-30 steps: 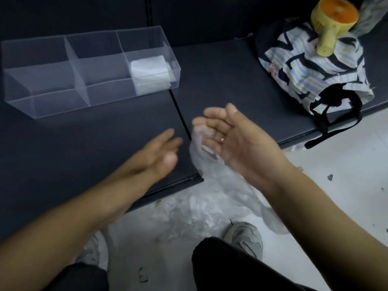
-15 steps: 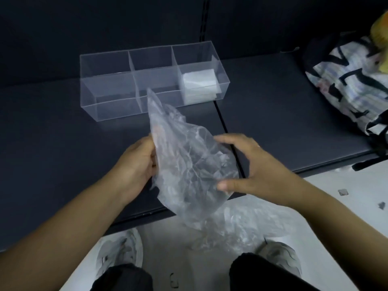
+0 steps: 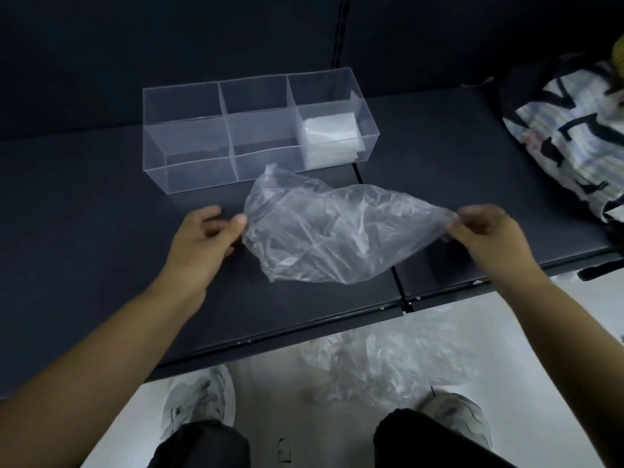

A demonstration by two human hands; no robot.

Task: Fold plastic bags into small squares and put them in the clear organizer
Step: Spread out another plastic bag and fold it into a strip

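since half a second ago we have pulled the plastic bag (image 3: 331, 231) from an upright bunch into a wide stretch across mid-frame, our left hand (image 3: 202, 238) pinching its left edge and our right hand (image 3: 483, 231) pinching its right corner. thin and puffed with air, it could slip from a pinch or crease crooked, we judge, if we lay it down before smoothing it. it sags crumpled between the two pinches, low over the dark table (image 3: 101, 265), just below the clear organizer (image 3: 189, 143), whose right compartment already holds folded bags (image 3: 329, 138).
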